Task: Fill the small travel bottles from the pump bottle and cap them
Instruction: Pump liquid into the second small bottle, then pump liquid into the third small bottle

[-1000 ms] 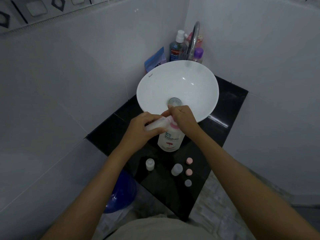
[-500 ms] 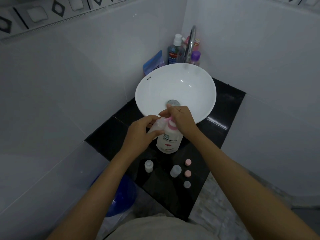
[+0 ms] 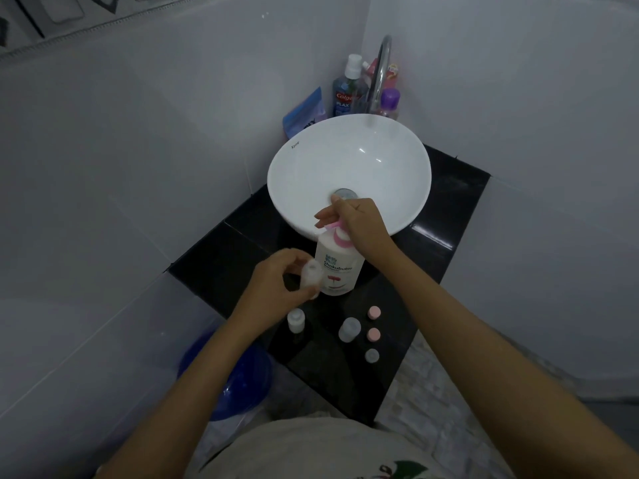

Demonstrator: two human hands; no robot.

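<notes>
Left hand (image 3: pixel 276 281): holds an uncapped bottle (image 3: pixel 313 275), at 9 o'clock of the pump bottle (image 3: pixel 340 267).
Right hand (image 3: pixel 359 224): closed on the pump head.
Bench (image 3: pixel 345 382): two open bottles, three loose caps.
Progress: none capped; fill levels unreadable.

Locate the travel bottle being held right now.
In the head view, the travel bottle is in the left hand, low and left of the pump bottle, above the black counter.

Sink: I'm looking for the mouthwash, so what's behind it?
Behind the sink, in the corner: the Colgate mouthwash, a blue pouch, a purple-capped bottle and the tap. The rim hides their bases; a red item behind the tap is mostly covered.
</notes>
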